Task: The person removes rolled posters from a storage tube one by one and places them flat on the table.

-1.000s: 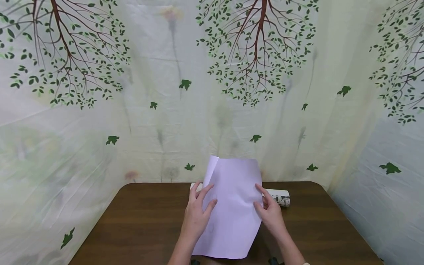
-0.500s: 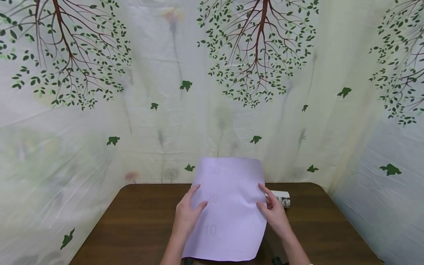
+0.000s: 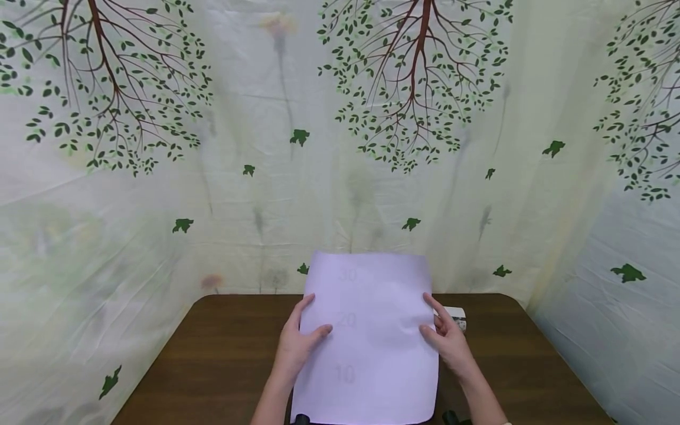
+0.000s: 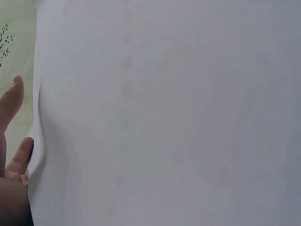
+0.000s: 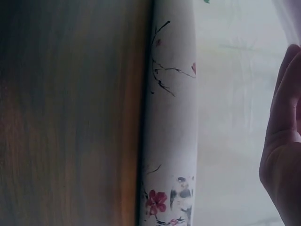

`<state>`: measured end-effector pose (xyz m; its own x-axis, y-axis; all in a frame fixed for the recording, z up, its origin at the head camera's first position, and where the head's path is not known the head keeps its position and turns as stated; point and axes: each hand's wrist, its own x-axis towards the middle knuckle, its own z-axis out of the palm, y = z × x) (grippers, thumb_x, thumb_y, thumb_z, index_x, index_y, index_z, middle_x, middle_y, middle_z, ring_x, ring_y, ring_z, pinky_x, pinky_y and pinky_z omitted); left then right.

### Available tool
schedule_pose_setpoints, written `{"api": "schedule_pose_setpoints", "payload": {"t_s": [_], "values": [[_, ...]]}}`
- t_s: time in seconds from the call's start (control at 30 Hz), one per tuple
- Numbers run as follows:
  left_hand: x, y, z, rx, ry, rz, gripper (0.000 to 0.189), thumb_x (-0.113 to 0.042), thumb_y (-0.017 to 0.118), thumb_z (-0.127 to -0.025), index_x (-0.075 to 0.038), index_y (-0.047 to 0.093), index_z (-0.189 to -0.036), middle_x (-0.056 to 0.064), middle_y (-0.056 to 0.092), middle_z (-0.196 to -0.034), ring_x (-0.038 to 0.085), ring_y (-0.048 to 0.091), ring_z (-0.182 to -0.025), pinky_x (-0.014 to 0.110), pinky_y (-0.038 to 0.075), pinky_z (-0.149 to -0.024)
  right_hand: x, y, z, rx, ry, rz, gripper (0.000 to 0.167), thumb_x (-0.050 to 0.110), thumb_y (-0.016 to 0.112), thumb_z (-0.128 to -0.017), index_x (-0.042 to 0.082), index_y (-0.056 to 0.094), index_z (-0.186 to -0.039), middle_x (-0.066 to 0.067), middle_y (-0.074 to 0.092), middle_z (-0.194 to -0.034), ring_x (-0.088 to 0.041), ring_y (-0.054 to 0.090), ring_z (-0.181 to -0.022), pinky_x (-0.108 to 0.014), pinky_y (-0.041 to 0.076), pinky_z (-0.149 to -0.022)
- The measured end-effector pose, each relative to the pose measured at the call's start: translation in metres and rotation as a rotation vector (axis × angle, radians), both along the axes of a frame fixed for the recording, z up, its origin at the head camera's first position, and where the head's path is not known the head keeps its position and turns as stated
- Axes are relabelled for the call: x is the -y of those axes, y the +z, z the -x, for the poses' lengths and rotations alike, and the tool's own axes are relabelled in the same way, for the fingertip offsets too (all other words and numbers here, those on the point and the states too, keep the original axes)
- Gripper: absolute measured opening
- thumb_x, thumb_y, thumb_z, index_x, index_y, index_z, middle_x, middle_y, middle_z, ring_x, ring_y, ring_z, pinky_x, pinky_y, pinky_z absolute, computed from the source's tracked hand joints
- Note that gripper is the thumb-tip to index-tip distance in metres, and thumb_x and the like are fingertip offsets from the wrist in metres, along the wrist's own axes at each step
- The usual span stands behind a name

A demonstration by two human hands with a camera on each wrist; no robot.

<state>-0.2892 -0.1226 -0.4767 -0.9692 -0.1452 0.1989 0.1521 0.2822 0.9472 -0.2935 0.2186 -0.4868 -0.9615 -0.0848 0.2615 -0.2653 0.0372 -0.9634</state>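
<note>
A large sheet of white paper [image 3: 372, 360] stands up between both hands in the head view, with the faint numbers 10, 20 and 30 running up it. My left hand [image 3: 293, 345] grips its left edge, thumb on the front. At the opposite edge my right hand [image 3: 450, 344] pinches the sheet, thumb on the near face and other fingers partly hidden behind it. The paper [image 4: 164, 113] fills most of the left wrist view, its edge bending beside the fingers. Behind the sheet lies a white roll [image 5: 169, 122] printed with branches, red blossoms and a bird, mostly hidden in the head view.
The dark brown wooden table [image 3: 223, 354] has rounded far corners. A pale cloth backdrop [image 3: 255, 206] printed with upside-down trees and green leaves hangs behind it and at both sides. Small black objects [image 3: 450, 418] show at the bottom edge near the wrists.
The paper's left side, earlier curled over, has opened out flat, showing the numbers. My hands have moved apart, left hand leftward and right hand rightward, and the sheet covers more of the roll.
</note>
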Motion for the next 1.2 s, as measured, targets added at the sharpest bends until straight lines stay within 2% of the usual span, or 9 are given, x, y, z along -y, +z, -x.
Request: {"api": "schedule_pose_setpoints", "payload": {"t_s": [0.13, 0.27, 0.4, 0.57, 0.67, 0.8, 0.9, 1.0, 1.2], "values": [[0.0, -0.001, 0.0, 0.027, -0.054, -0.1, 0.085, -0.029, 0.093, -0.082, -0.035, 0.051, -0.155, 0.008, 0.038, -0.171, 0.034, 0.049, -0.146, 0.054, 0.043, -0.115, -0.003, 0.001, -0.001, 0.067, 0.033, 0.03, 0.079, 0.003, 0.067, -0.101, 0.017, 0.028, -0.169, -0.026, 0.052, -0.154, -0.008, 0.072, -0.107, -0.029, 0.063, -0.083], [-0.001, -0.002, 0.0, 0.037, -0.091, -0.152, 0.087, -0.029, 0.093, -0.082, -0.033, 0.048, -0.157, 0.008, 0.032, -0.174, 0.035, 0.045, -0.148, 0.054, 0.04, -0.117, -0.005, 0.003, -0.002, 0.137, 0.083, 0.05, 0.089, 0.006, 0.069, -0.1, 0.028, 0.019, -0.171, -0.025, 0.043, -0.16, -0.011, 0.072, -0.109, -0.035, 0.064, -0.084], [0.0, -0.003, 0.0, 0.041, -0.111, -0.175, 0.088, -0.027, 0.092, -0.083, -0.031, 0.047, -0.158, 0.01, 0.03, -0.175, 0.036, 0.044, -0.148, 0.054, 0.038, -0.118, -0.009, 0.003, -0.002, 0.16, 0.136, 0.035, 0.096, 0.006, 0.068, -0.1, 0.03, 0.01, -0.172, -0.022, 0.061, -0.143, -0.017, 0.076, -0.102, -0.038, 0.064, -0.081], [0.001, -0.005, 0.001, 0.051, -0.138, -0.21, 0.087, -0.025, 0.091, -0.084, -0.03, 0.046, -0.159, 0.013, 0.034, -0.172, 0.035, 0.048, -0.143, 0.053, 0.039, -0.117, -0.015, 0.001, 0.0, 0.154, 0.221, 0.027, 0.098, 0.006, 0.065, -0.102, 0.027, 0.001, -0.172, -0.004, 0.076, -0.114, -0.017, 0.078, -0.097, -0.037, 0.065, -0.08], [0.001, -0.005, 0.001, 0.065, -0.163, -0.221, 0.088, -0.025, 0.09, -0.085, -0.032, 0.044, -0.16, 0.013, 0.036, -0.17, 0.034, 0.049, -0.142, 0.051, 0.042, -0.115, -0.016, 0.0, 0.0, 0.159, 0.244, 0.057, 0.097, 0.006, 0.064, -0.103, 0.03, -0.001, -0.172, -0.004, 0.07, -0.13, -0.015, 0.076, -0.102, -0.036, 0.064, -0.083], [0.002, -0.005, 0.0, 0.089, -0.209, -0.212, 0.093, -0.023, 0.091, -0.084, -0.038, 0.04, -0.161, 0.014, 0.036, -0.168, 0.035, 0.051, -0.138, 0.048, 0.048, -0.107, -0.017, -0.002, 0.0, 0.159, 0.261, 0.112, 0.097, 0.007, 0.062, -0.104, 0.033, -0.002, -0.172, -0.017, 0.032, -0.165, -0.011, 0.069, -0.115, -0.033, 0.062, -0.089], [0.004, -0.005, 0.0, 0.098, -0.245, -0.206, 0.095, -0.021, 0.091, -0.084, -0.041, 0.038, -0.161, 0.015, 0.034, -0.167, 0.037, 0.051, -0.136, 0.044, 0.051, -0.1, -0.019, -0.004, 0.0, 0.155, 0.291, 0.145, 0.096, 0.007, 0.059, -0.105, 0.035, -0.005, -0.171, -0.02, 0.012, -0.171, -0.009, 0.066, -0.119, -0.031, 0.061, -0.09], [0.004, -0.005, 0.0, 0.098, -0.26, -0.22, 0.094, -0.019, 0.09, -0.085, -0.04, 0.039, -0.161, 0.016, 0.032, -0.167, 0.037, 0.05, -0.136, 0.041, 0.051, -0.098, -0.02, -0.006, 0.001, 0.152, 0.33, 0.173, 0.095, 0.007, 0.056, -0.106, 0.036, -0.007, -0.171, -0.012, 0.02, -0.168, -0.01, 0.067, -0.12, -0.031, 0.062, -0.091], [0.0, -0.006, 0.001, 0.085, -0.261, -0.242, 0.091, -0.018, 0.089, -0.086, -0.036, 0.04, -0.161, 0.015, 0.024, -0.172, 0.037, 0.044, -0.14, 0.036, 0.046, -0.101, -0.023, -0.01, 0.003, 0.145, 0.401, 0.213, 0.094, 0.005, 0.052, -0.107, 0.036, -0.011, -0.17, 0.008, 0.047, -0.149, -0.013, 0.071, -0.116, -0.032, 0.063, -0.09]]}}
